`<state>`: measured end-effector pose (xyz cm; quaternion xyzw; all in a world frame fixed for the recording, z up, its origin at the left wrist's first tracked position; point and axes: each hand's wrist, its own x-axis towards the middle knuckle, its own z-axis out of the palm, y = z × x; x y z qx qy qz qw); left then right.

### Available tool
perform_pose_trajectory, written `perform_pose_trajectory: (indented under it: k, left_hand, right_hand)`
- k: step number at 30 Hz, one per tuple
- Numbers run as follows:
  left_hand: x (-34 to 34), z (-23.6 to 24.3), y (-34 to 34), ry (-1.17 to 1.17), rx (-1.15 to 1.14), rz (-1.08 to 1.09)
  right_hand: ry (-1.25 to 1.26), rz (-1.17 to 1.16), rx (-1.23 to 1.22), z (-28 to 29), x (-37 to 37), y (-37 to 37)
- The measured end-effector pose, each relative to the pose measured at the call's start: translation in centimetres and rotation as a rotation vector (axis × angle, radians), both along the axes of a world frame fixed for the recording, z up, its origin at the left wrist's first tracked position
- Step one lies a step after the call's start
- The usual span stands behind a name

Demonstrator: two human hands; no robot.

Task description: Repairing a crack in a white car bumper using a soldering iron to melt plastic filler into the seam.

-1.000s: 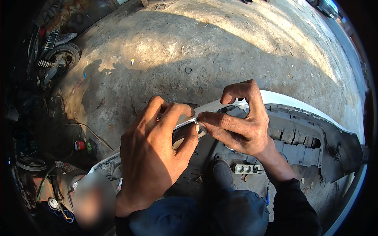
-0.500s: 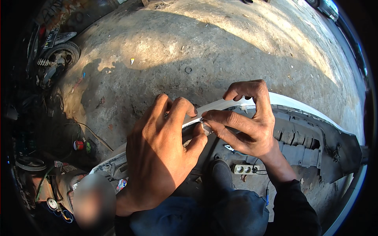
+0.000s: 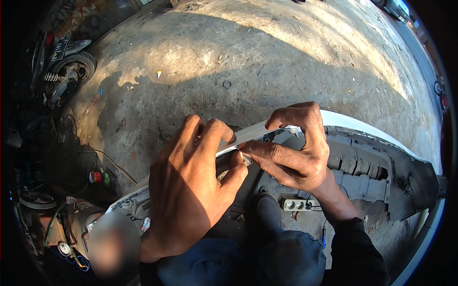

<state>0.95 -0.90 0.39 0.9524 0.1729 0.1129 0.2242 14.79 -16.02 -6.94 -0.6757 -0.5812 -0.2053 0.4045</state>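
A long white car bumper (image 3: 353, 121) with a dark plastic inner side (image 3: 405, 181) arches in front of me. My left hand (image 3: 191, 186) is curled over its upper edge, thumb bent in underneath. Beside it, my right hand (image 3: 293, 155) pinches at that same edge, its raised finger hooked above the white strip. A small pale piece (image 3: 246, 160) shows between the thumbs; what exactly the right fingertips hold is too small to make out.
Rough concrete ground (image 3: 229, 57) lies beyond the bumper. A motorcycle wheel (image 3: 74, 71), red tin (image 3: 95, 177), hose (image 3: 109, 159) and pressure gauge (image 3: 64, 247) are at left. Below are my shoe (image 3: 267, 209) and a power strip (image 3: 296, 205). A vehicle (image 3: 396, 10) stands top right.
Both hands have made small shifts along the bumper's edge. My left thumb sits a little farther right, and my right hand's raised finger dipped slightly over the last half second.
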Motion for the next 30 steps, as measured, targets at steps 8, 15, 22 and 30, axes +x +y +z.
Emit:
perform_pose_trajectory:
  k: [8, 15, 22, 30]
  left_hand:
    - [-0.2, -0.1, 0.2, -0.029, -0.004, -0.058]
    - [-0.1, -0.1, 0.1, -0.030, 0.004, -0.052]
    - [-0.3, 0.1, 0.1, -0.039, -0.003, -0.052]
    - [0.0, 0.2, 0.0, -0.023, -0.086, 0.017]
  right_hand:
    - [-0.004, 0.011, 0.020, -0.1, -0.1, -0.1]
    - [0.021, -0.005, 0.067, -0.6, -0.6, -0.1]
    - [0.058, -0.001, 0.049, -0.3, -1.0, -0.2]
    - [0.124, 0.016, 0.001, -0.1, -1.0, -0.8]
